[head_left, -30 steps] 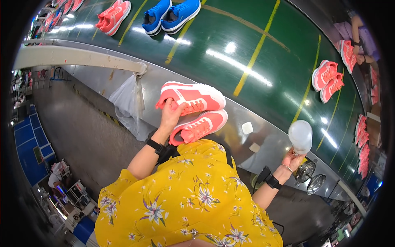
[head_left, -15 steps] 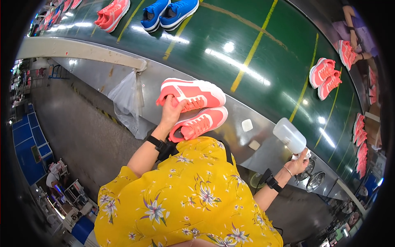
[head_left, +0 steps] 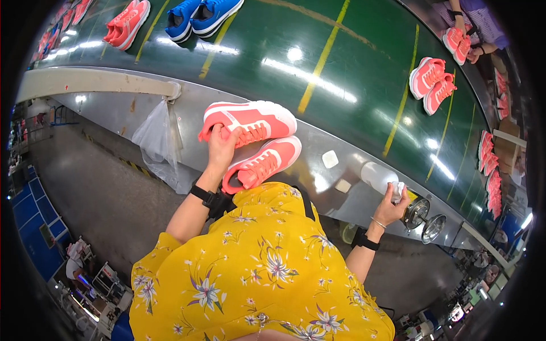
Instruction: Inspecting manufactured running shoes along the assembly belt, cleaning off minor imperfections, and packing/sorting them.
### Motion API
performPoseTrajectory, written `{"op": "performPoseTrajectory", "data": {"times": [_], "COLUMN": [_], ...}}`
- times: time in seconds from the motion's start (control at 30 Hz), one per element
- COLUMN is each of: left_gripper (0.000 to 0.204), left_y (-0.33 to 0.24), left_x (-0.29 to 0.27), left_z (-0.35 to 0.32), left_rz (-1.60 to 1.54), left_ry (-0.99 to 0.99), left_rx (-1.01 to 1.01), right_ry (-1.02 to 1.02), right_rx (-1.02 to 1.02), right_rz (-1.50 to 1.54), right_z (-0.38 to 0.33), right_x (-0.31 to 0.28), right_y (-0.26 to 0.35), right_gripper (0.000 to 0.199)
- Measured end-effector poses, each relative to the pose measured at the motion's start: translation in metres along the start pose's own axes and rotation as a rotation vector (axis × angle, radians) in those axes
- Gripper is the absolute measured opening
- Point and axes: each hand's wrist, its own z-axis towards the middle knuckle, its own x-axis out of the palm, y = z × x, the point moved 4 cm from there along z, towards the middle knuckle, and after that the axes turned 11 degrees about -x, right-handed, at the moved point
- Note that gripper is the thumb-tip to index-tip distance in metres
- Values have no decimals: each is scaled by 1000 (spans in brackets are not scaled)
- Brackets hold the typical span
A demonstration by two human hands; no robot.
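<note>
My left hand (head_left: 220, 149) is closed on the heel end of a coral-and-white sneaker (head_left: 253, 122), thumb at the collar and fingers inside the opening. The matching sneaker (head_left: 264, 165) lies beside it, nearer my body, its toe also pointing right. To the right, my right hand (head_left: 391, 209) pinches a small white cloth (head_left: 400, 187) at the top of a translucent white bottle (head_left: 377, 175). The bottle is over the metal ledge (head_left: 304, 136). The cloth hides part of the bottle's top, so I cannot tell whether they touch.
Beyond the ledge runs a green conveyor belt (head_left: 261, 85) with yellow lines, carrying blue sneakers (head_left: 213, 16) and coral sneakers (head_left: 430, 82). Two pale pads (head_left: 330, 159) lie on the ledge. Metal dishes (head_left: 425, 219) stand by my right hand; a plastic bag (head_left: 159, 142) hangs left. A co-worker's hands (head_left: 469, 48) hold sneakers opposite.
The view has shifted, moving most things left and slightly up. The bottle looks lower and farther from me now, and the cloth shows more clearly in my right fingers. My left hand keeps its hold.
</note>
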Motion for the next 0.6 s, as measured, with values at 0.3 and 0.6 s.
{"op": "performPoseTrajectory", "data": {"times": [0.3, 0.6], "left_gripper": [35, 34], "left_y": [0, -11], "left_x": [3, 2], "left_z": [9, 8], "left_rz": [18, 6], "left_ry": [3, 21], "left_rx": [19, -19], "right_ry": [143, 149], "right_rx": [36, 565], "right_rz": [-26, 574], "right_z": [7, 10], "right_x": [-9, -11], "right_y": [4, -40], "right_gripper": [33, 28]}}
